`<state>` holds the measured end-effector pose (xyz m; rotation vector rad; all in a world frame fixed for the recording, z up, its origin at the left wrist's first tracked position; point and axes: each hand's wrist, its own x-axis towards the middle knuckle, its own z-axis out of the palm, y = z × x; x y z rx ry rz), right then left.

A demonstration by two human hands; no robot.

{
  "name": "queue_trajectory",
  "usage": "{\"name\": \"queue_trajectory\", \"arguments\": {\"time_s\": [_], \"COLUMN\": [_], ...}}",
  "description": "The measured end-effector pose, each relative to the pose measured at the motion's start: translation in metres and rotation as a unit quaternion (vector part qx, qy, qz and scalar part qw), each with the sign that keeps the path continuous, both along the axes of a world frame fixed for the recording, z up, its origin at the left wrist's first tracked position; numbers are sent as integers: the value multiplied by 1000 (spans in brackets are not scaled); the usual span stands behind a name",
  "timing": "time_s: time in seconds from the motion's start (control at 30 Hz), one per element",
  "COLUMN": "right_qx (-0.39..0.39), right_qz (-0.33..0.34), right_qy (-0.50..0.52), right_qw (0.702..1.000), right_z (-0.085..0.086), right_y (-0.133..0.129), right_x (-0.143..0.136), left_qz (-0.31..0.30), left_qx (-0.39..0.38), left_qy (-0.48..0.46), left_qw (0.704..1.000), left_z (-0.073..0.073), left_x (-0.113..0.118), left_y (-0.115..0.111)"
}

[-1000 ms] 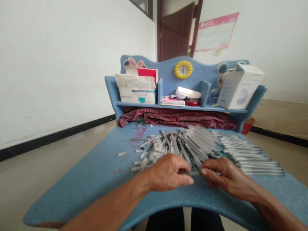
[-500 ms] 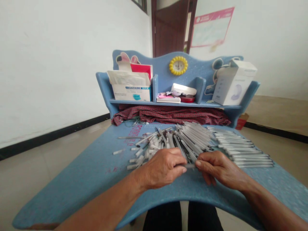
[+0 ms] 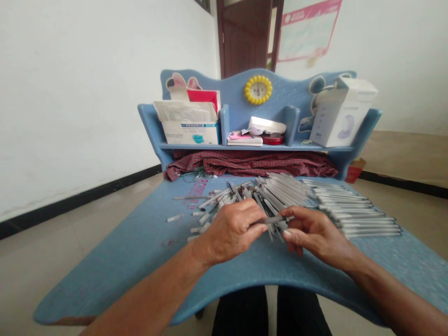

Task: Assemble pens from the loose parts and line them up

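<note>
- Left hand (image 3: 234, 229): grip pinching a pen (image 3: 273, 220).
- Right hand (image 3: 313, 233): grip spread at the pen's three o'clock end.
- Table (image 3: 140, 261): pen row (image 3: 360, 210) at right hand's two o'clock.

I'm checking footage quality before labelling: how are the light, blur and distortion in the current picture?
Head view: light looks diffuse, with no harsh shadows on the blue desk; head view: the held pen looks soft-edged, and lettering on the wall poster is illegible; head view: wide-angle stretch seems to lengthen the forearms toward the picture's edges.
</note>
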<state>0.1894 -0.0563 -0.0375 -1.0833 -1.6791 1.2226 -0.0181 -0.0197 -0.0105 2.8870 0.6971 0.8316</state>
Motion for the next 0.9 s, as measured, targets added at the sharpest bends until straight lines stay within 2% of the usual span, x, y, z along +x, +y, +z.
{"name": "queue_trajectory", "arguments": {"time_s": [0.17,0.23,0.33,0.4,0.5,0.63,0.77,0.9], "right_qx": [84,99,117,131,175,248,286,307], "right_qz": [-22,-41,-113,-168,-213,-228,-222,-192], "right_qy": [-35,-46,-48,-53,-84,-146,-192,-228], "right_qw": [996,993,986,976,957,930,912,904], "right_z": [-3,0,8,13,14,12,13,14], "right_y": [0,0,0,0,0,-1,-3,-6], "right_x": [-4,-1,7,13,21,26,25,23], "left_qz": [-33,-22,66,139,186,163,154,149], "left_qx": [-45,-58,-59,-53,-45,-55,-50,-36], "left_qy": [-24,-66,-166,-188,-145,-34,22,52], "left_qw": [998,996,982,971,971,984,987,987], "left_z": [2,5,12,14,11,-2,-11,-14], "left_x": [2,1,-5,-10,-15,-16,-15,-18], "left_y": [-2,-2,4,12,22,29,31,32]}}
